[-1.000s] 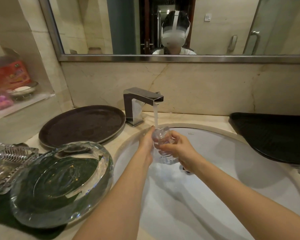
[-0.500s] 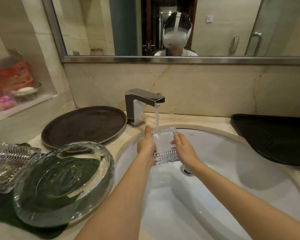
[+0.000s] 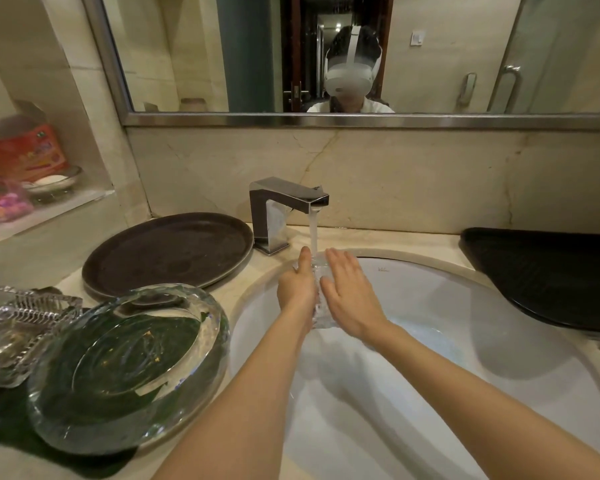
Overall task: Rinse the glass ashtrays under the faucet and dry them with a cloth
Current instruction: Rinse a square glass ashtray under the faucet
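Note:
Water runs from the square chrome faucet (image 3: 288,206) into the white sink (image 3: 499,341). A small cut-glass ashtray (image 3: 318,306) stands on edge in the stream, pressed between my left hand (image 3: 297,289) and my right hand (image 3: 347,296). Both palms lie flat against its sides, fingers pointing toward the faucet, so only a thin strip of glass shows between them. On the counter at the left lie a large round glass ashtray (image 3: 129,368) and a ribbed rectangular glass ashtray (image 3: 18,327), resting on a dark green cloth (image 3: 11,424).
A round dark brown tray (image 3: 167,251) sits left of the faucet. A black tray (image 3: 548,275) lies on the counter at the right. A wall niche at far left holds a red packet (image 3: 21,154) and a small dish (image 3: 51,181). A mirror spans the wall above.
The small ashtray has turned from facing me to standing on edge, and both hands have closed flat against its sides under the stream.

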A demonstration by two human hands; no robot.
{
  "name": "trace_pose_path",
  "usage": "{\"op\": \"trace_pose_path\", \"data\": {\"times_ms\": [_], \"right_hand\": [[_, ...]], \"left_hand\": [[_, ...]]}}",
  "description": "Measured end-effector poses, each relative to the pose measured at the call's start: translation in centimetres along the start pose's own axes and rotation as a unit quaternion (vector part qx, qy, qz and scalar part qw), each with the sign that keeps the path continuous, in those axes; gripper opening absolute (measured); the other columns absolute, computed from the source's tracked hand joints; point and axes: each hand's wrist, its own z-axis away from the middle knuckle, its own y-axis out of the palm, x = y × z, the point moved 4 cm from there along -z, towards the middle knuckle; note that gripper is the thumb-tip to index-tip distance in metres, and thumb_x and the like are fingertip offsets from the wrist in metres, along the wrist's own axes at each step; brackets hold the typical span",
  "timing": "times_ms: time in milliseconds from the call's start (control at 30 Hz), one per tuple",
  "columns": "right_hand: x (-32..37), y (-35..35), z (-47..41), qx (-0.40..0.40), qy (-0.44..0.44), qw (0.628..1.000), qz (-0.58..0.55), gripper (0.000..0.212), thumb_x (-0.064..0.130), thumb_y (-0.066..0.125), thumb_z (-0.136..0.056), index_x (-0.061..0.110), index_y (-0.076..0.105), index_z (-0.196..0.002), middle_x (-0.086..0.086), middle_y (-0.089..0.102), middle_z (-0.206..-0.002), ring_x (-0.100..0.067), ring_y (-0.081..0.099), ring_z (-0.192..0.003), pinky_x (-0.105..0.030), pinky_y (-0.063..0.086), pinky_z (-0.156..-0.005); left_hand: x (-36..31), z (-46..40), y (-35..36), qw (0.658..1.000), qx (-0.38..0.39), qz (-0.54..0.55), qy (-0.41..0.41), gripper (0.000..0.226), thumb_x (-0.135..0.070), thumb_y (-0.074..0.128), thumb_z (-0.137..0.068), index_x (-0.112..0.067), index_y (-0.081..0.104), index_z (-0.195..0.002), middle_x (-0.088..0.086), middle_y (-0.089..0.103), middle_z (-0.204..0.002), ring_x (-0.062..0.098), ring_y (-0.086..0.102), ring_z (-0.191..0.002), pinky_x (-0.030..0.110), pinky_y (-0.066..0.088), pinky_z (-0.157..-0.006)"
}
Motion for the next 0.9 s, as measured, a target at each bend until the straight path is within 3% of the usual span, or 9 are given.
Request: {"op": "trace_pose_path", "data": {"times_ms": [100, 167, 267, 433, 500, 567, 633, 733, 900], "right_hand": [[-1.1, -0.4, 0.0, -0.022, 0.049, 0.998, -0.028, 0.050, 0.038, 0.030, -0.099, 0.015, 0.028, -0.143, -0.002, 0.027, -0.151, -0.021, 0.012, -0.143, -0.045, 0.017, -0.114], [-0.4, -0.1, 0.5, -0.008, -0.009, 1.000, 0.006, 0.048, 0.036, 0.030, -0.100, 0.017, 0.028, -0.144, 0.001, 0.027, -0.151, -0.021, 0.009, -0.144, -0.047, 0.012, -0.115], [-0.3, -0.5, 0.1, -0.013, -0.082, 0.995, -0.051, 0.047, 0.033, 0.033, -0.097, 0.015, 0.036, -0.141, -0.003, 0.040, -0.144, -0.021, 0.029, -0.136, -0.040, 0.024, -0.111], [-2.7, 0.0, -1.1, 0.032, 0.070, 0.977, -0.198, 0.060, 0.047, 0.039, -0.095, 0.015, 0.025, -0.145, -0.004, 0.033, -0.148, -0.022, 0.034, -0.134, -0.037, 0.027, -0.111], [-2.6, 0.7, -0.8, 0.087, 0.153, 0.913, -0.368, 0.083, 0.060, 0.049, -0.083, 0.018, 0.017, -0.147, -0.004, 0.035, -0.146, -0.023, 0.044, -0.127, -0.042, 0.030, -0.110], [-2.9, 0.7, -0.7, 0.128, 0.195, 0.877, -0.421, 0.086, 0.061, 0.055, -0.077, 0.011, 0.029, -0.142, -0.008, 0.049, -0.132, -0.022, 0.053, -0.113, -0.044, 0.036, -0.105], [-2.9, 0.5, -0.8, 0.143, 0.197, 0.870, -0.430, 0.068, 0.047, 0.055, -0.085, 0.006, 0.038, -0.136, -0.008, 0.052, -0.118, -0.022, 0.051, -0.107, -0.040, 0.039, -0.099], [-3.7, 0.3, -1.3, 0.114, 0.186, 0.888, -0.405, 0.059, 0.035, 0.057, -0.089, 0.007, 0.036, -0.137, -0.009, 0.050, -0.123, -0.023, 0.049, -0.106, -0.036, 0.036, -0.093], [-4.9, 0.4, -1.6, 0.141, 0.158, 0.896, -0.391, 0.052, 0.033, 0.051, -0.093, 0.013, 0.038, -0.139, -0.010, 0.047, -0.138, -0.025, 0.047, -0.115, -0.041, 0.031, -0.101]], "left_hand": [[-0.5, 0.6, 0.1, 0.993, -0.008, -0.090, 0.080, 0.044, -0.057, 0.038, -0.093, -0.016, 0.055, -0.094, 0.005, 0.061, -0.094, 0.022, 0.056, -0.086, 0.034, 0.047, -0.079], [-0.5, 0.5, -0.1, 0.987, -0.025, -0.121, 0.098, 0.050, -0.058, 0.034, -0.093, -0.015, 0.059, -0.092, 0.006, 0.063, -0.093, 0.023, 0.059, -0.089, 0.037, 0.049, -0.084], [-0.8, 0.3, -0.8, 0.989, -0.063, -0.091, 0.099, 0.045, -0.051, 0.035, -0.095, -0.016, 0.060, -0.082, 0.008, 0.065, -0.087, 0.022, 0.060, -0.085, 0.039, 0.050, -0.084], [-1.1, 0.9, -0.5, 0.986, -0.064, -0.072, 0.136, 0.037, -0.040, 0.040, -0.097, -0.016, 0.059, -0.076, 0.000, 0.057, -0.072, 0.021, 0.058, -0.082, 0.036, 0.046, -0.079], [-0.9, 0.7, -0.4, 0.993, -0.050, -0.005, 0.107, 0.038, -0.038, 0.040, -0.097, -0.016, 0.057, -0.071, 0.001, 0.058, -0.070, 0.020, 0.059, -0.076, 0.035, 0.047, -0.074], [-0.5, 0.5, -0.5, 0.996, -0.038, 0.057, 0.055, 0.040, -0.039, 0.038, -0.097, -0.013, 0.059, -0.075, 0.002, 0.061, -0.068, 0.018, 0.060, -0.067, 0.031, 0.048, -0.065], [-0.1, 0.2, -0.6, 0.997, -0.029, 0.078, -0.005, 0.041, -0.040, 0.035, -0.098, -0.010, 0.061, -0.087, 0.005, 0.064, -0.072, 0.020, 0.061, -0.064, 0.030, 0.049, -0.061], [0.6, -0.2, -0.6, 0.994, 0.027, 0.066, -0.078, 0.038, -0.040, 0.039, -0.097, -0.010, 0.062, -0.103, 0.010, 0.067, -0.090, 0.025, 0.063, -0.080, 0.036, 0.052, -0.075], [1.0, -0.2, -0.5, 0.972, 0.177, -0.046, -0.147, 0.028, -0.035, 0.071, -0.081, -0.012, 0.060, -0.092, 0.004, 0.058, -0.079, 0.018, 0.058, -0.072, 0.034, 0.053, -0.065]]}}
